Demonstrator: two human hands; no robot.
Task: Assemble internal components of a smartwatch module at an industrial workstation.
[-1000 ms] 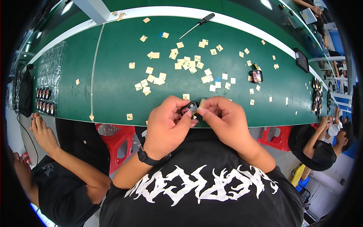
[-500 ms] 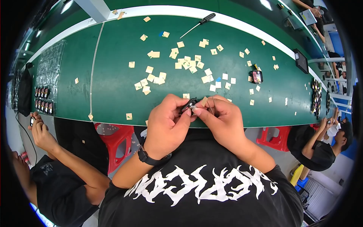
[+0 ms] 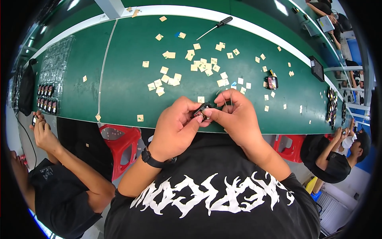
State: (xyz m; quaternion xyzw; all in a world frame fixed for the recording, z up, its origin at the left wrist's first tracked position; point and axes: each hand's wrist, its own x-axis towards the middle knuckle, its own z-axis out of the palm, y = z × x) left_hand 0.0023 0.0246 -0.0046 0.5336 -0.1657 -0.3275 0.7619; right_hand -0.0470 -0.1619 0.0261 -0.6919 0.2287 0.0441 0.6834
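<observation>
Device casing of small, black, round-cornered form (image 3: 200, 112) was held at the near edge of the long green table (image 3: 127, 87). Reddish parts were exposed on its face; finer detail was obscured by the fingers. The casing was gripped between the thumb and curled fingers of the left hand (image 3: 175, 125), on whose wrist a black band-type watch (image 3: 153, 159) was worn. The right hand (image 3: 238, 117) was partly curled, with its thumb tip set against the casing. A thin, grey, curved double prong (image 3: 230, 95) was held among the fingers of the right hand; its exact kind could not be determined.

Across the middle of the table, pale beige, square, paper-like pieces (image 3: 193, 67) were scattered, some of them overlapped. Near the table's far edge, a slim-shafted, black-handled screwdriver (image 3: 225, 21) was laid at a slant. On the right half of the table, a second black casing with a yellow tab (image 3: 272, 83) was placed well apart from the hands. At the table's left end, a clear plastic compartmented tray (image 3: 55, 55) was positioned, its near part occupied by rows of small black casings (image 3: 51, 106). At the table's right end, small black parts (image 3: 331, 107) were heaped. Beside the left end, a small item was gripped by a co-worker's hand (image 3: 47, 137).
</observation>
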